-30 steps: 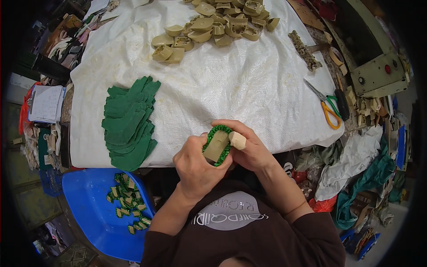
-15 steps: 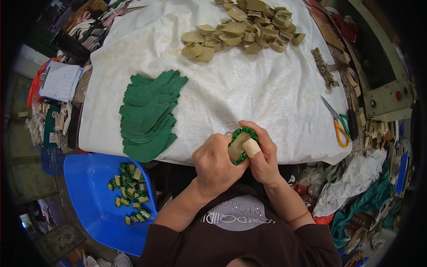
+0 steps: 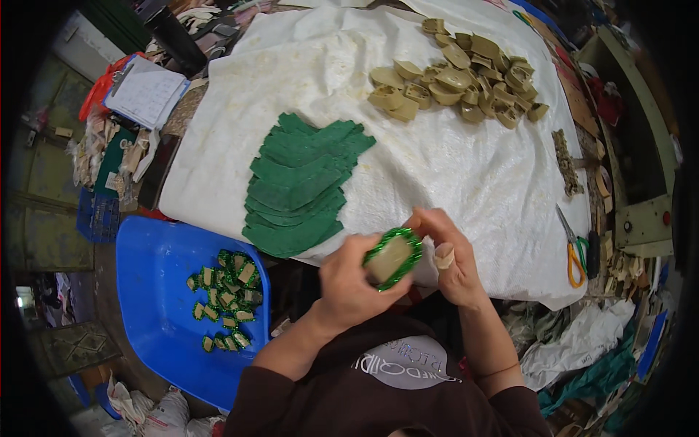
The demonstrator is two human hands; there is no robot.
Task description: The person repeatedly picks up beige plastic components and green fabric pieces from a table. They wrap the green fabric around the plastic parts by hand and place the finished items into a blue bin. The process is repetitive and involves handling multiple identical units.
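In my left hand (image 3: pixel 348 280) is a wedge-like shoe heel (image 3: pixel 391 260) with a flat beige face and a sparkling green covering around its rim. The fingers close on its left and lower sides. My right hand (image 3: pixel 455 255) is just right of the heel, fingers curved and thumb lifted off it; a beige wrap covers that thumb. Whether the right fingertips touch the rim is unclear. A fanned stack of dark green strips (image 3: pixel 298 189) lies beyond my left hand. Farther off is a heap of bare tan heels (image 3: pixel 455 76) on the white sheet (image 3: pixel 226 138).
Low at left, a blue tub (image 3: pixel 156 335) holds several green-rimmed heels (image 3: pixel 228 295). Scissors (image 3: pixel 573 244) with orange and green handles lie at the sheet's right edge. A clipboard (image 3: pixel 148 92) and dark cylinder (image 3: pixel 175 38) stand at far left; plastic bags (image 3: pixel 575 342) crowd the lower right.
My right hand has drawn away from the heel, its thumb no longer pressing the face. My left hand keeps hold. The whole view has shifted, moving the table things rightward.
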